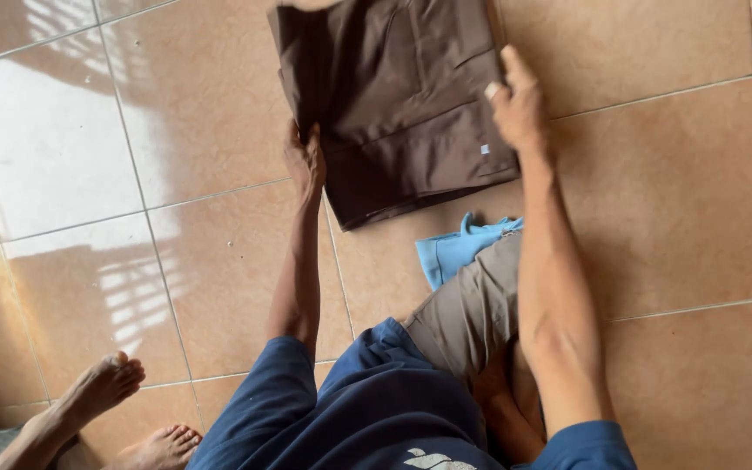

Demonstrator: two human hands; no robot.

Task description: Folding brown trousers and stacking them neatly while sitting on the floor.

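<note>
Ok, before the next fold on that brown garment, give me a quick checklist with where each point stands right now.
1. Left hand on the brown garment: ok, it grips the near left edge.
2. Right hand on the garment: ok, it presses on the right edge, fingers flat.
3. Garment lies flat on the tiled floor: ok, already folded into a rough rectangle, layers showing at the near edge.
4. Far edge aligned: cannot tell, it runs out of the picture.
5. Blue cloth clear of the garment: ok, it lies apart, near the knee.
6. Another person's bare feet out of the way: ok, well to the left.
</note>
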